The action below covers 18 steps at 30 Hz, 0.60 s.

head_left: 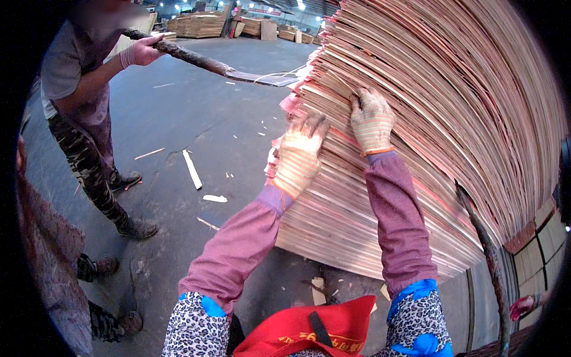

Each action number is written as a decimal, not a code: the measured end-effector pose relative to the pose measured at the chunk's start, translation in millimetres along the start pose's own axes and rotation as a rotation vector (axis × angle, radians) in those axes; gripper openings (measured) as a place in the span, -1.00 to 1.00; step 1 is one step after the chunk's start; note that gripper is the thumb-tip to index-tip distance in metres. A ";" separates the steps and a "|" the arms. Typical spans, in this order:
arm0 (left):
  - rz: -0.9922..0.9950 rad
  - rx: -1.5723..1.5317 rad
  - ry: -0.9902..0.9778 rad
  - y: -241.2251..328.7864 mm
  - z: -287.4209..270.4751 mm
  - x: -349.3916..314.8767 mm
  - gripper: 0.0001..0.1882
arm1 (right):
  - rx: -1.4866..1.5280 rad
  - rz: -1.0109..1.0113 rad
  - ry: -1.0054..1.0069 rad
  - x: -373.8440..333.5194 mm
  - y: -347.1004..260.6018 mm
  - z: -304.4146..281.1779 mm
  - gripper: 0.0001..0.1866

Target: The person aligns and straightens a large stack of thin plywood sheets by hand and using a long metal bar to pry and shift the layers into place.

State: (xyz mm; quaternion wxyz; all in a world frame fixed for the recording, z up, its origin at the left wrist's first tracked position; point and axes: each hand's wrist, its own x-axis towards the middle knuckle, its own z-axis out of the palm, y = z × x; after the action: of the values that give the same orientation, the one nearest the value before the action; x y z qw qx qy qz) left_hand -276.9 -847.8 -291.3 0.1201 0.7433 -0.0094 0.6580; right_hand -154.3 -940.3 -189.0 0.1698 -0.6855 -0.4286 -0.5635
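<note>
tall stack of thin veneer sheets (428, 119), pinkish edges showing, fills the right half of view; no bins or boxes near it, only the sheets piled on one another. left hand (299, 156), in a soiled knit glove, lies flat on the stack's near edge face, fingers together and curled onto the sheet ends. right hand (372, 122), same kind of glove, is higher on that face, fingertips hooked into a gap between sheets; cannot tell whether they pinch a single sheet. purple sleeves run up from the lower edge.

a dark pole (485, 250) leans against the stack's lower right side. a co-worker (83, 89) stands well to the left, gloved hand on a long dark bar (196, 58) whose tip reaches the stack's upper corner.

concrete floor (196, 113) left of the stack is open, with scattered wood offcuts (191, 169) near the co-worker's boots. more stacked sheets (199, 25) far back.
</note>
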 end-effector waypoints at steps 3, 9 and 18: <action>-0.016 -0.025 -0.080 6.0 -6.9 -19.6 -0.50 | -0.005 0.000 -0.011 -2.9 0.9 1.9 -0.81; -0.041 -0.007 -0.008 -9.7 -19.7 -40.8 -0.46 | 0.022 0.010 -0.050 2.9 -1.2 1.8 -0.80; -0.213 0.325 -0.446 9.6 17.5 37.0 -0.27 | 0.038 -0.016 -0.023 1.5 -1.7 0.8 -0.82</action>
State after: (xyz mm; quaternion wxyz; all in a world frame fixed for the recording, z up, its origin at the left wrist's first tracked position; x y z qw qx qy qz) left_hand -256.5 -855.1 -255.3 0.0628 0.8759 0.1481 0.4548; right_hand -155.1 -938.2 -188.3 0.1734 -0.6850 -0.4468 -0.5487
